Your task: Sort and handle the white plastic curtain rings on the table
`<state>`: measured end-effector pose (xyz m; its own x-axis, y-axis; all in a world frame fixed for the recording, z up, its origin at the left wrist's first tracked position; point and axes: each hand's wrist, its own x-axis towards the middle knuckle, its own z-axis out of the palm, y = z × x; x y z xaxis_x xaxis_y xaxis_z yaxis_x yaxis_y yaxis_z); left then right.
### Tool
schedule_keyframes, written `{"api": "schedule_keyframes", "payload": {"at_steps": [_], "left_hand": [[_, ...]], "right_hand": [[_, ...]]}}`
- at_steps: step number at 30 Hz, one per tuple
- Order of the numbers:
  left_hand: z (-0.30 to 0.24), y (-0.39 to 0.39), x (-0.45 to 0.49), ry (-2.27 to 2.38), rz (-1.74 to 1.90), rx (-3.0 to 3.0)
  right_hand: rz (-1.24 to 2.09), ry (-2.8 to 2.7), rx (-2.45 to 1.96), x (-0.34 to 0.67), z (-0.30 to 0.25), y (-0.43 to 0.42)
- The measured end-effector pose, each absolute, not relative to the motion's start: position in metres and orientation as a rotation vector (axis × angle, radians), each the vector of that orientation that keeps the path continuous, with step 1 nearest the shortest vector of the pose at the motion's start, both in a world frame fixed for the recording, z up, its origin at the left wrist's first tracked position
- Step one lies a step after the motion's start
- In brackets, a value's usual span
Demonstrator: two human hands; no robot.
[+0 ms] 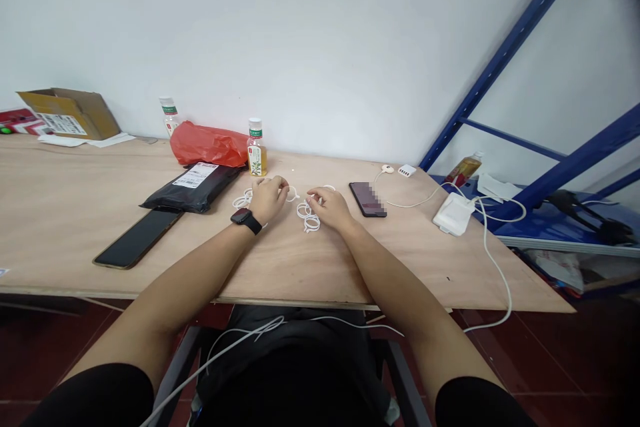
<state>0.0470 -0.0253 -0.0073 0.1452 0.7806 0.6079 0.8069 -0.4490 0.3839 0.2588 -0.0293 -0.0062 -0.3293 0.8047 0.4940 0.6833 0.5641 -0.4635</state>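
Observation:
Both my hands are over the middle of the table, with thin white plastic rings around them. My left hand [269, 200], a black watch [246, 219] on its wrist, has its fingers curled together at the edge of a white ring [295, 195]. A few more white rings [242, 199] lie just left of that hand, partly covered by it. My right hand [330, 207] is bent with thumb and fingers drawn together; what is between them is too small to make out. Linked white rings [312, 223] with small tabs lie on the wood beside its fingers.
Left on the wooden table [300, 273] are a phone [137, 238], black parcel [195, 188], red bag [210, 143], bottle [257, 150] and cardboard box [75, 113]. Another phone [368, 199], a white charger [454, 213] and cables lie right, near a blue rack [500, 47].

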Motion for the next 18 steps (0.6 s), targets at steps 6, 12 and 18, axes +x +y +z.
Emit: {"api": "schedule_keyframes", "payload": {"at_steps": [6, 12, 18], "left_hand": [[-0.006, -0.036, 0.056, -1.403, -1.321, -2.527], [-0.007, -0.036, 0.057, -1.28, -1.423, -2.521], [-0.002, -0.04, 0.059, -1.28, -1.438, -2.497]], "right_hand": [[0.298, -2.211, -1.135, 0.251, -0.008, -0.034], [0.335, -2.189, -1.111, 0.252, -0.006, -0.035], [0.279, -2.114, -1.037, 0.253, -0.007, -0.031]]}}
